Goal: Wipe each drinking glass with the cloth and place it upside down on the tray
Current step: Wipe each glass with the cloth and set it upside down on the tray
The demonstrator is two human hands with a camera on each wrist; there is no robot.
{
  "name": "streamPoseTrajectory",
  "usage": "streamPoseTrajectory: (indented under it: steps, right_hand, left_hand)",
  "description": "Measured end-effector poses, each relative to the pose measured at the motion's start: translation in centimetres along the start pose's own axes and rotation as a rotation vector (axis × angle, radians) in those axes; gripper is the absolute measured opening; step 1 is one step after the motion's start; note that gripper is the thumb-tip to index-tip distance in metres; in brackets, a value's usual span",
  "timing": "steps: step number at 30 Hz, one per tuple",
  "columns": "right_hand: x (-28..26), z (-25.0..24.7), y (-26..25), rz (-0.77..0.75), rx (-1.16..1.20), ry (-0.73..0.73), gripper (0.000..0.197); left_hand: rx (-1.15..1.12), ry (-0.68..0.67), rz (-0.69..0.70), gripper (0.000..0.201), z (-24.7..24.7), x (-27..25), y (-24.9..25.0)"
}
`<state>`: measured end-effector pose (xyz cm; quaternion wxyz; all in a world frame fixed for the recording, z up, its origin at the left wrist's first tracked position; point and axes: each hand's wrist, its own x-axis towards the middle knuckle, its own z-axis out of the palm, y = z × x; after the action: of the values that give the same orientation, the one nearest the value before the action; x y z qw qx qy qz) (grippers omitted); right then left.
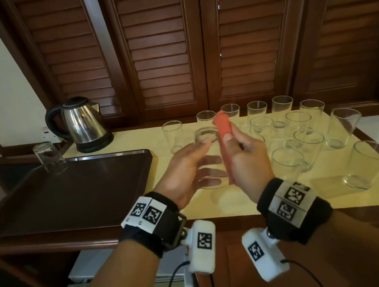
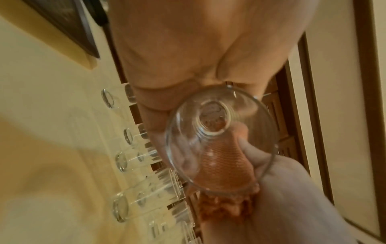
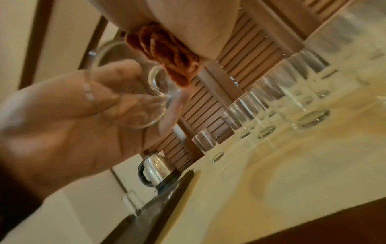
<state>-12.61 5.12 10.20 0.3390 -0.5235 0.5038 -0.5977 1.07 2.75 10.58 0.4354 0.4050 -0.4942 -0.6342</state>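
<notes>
My left hand (image 1: 194,165) grips a clear drinking glass (image 1: 209,159) above the counter's front, thumb on its rim, mouth up and tilted away. My right hand (image 1: 243,154) pinches a folded red cloth (image 1: 222,126) that stands along the glass's right side. From the left wrist, the glass (image 2: 219,140) shows base-on with the cloth (image 2: 225,166) behind it. The right wrist view shows the cloth (image 3: 165,62) beside the glass (image 3: 154,99). One glass (image 1: 49,158) stands upside down at the far corner of the dark tray (image 1: 66,198).
Several upright glasses (image 1: 310,144) crowd the yellow counter (image 1: 231,201) to the right of my hands. A steel kettle (image 1: 82,124) stands behind the tray. Brown louvred doors (image 1: 159,47) close off the back. A cupboard lies below the counter's front edge.
</notes>
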Motion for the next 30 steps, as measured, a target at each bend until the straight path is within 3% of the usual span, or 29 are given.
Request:
streamPoseTrajectory:
  steps: [4, 8, 12, 15, 17, 20, 23, 25, 27, 30]
  right_hand:
    - [-1.3, 0.3, -0.7, -0.035, -0.019, -0.101, 0.042]
    - [0.2, -0.5, -0.4, -0.008, 0.024, 0.004, 0.041]
    - [-1.3, 0.3, -0.5, -0.033, -0.024, -0.074, 0.040]
    - [-0.5, 0.0, -0.3, -0.012, -0.002, 0.005, 0.041]
    - [-0.1, -0.3, -0.3, 0.019, 0.052, 0.050, 0.039]
    - [-1.5, 0.6, 0.0, -0.027, -0.021, -0.040, 0.040]
    - [-0.9, 0.3, -0.1, 0.032, 0.010, 0.018, 0.040]
    - [-0.9, 0.0, -0.3, 0.062, 0.045, 0.028, 0.038]
    - [-2.2, 0.5, -0.7, 0.031, 0.013, -0.062, 0.039]
    - [-2.8, 0.8, -0.7, 0.017, -0.008, -0.082, 0.041]
  left_hand:
    - [-0.028, 0.132, 0.097, 0.052, 0.2, 0.5, 0.3]
    - [0.002, -0.014, -0.006, 0.040, 0.4, -0.1, 0.0]
    - [-0.031, 0.126, 0.076, 0.044, 0.9, 0.1, 0.0]
    - [-0.025, 0.015, 0.009, 0.036, 0.9, -0.2, 0.1]
    - [0.001, 0.036, 0.044, 0.047, 1.0, -0.3, -0.3]
    - [-0.033, 0.102, 0.068, 0.052, 1.0, -0.2, -0.6]
    - [-0.034, 0.030, -0.016, 0.040, 0.9, -0.9, -0.7]
    - [-0.041, 0.075, 0.044, 0.042, 0.7, -1.0, -1.1]
    - [-0.069, 0.149, 0.101, 0.048, 0.3, -1.0, -1.0]
    - [-0.101, 0.105, 0.010, 0.043, -0.1, -1.5, -1.0]
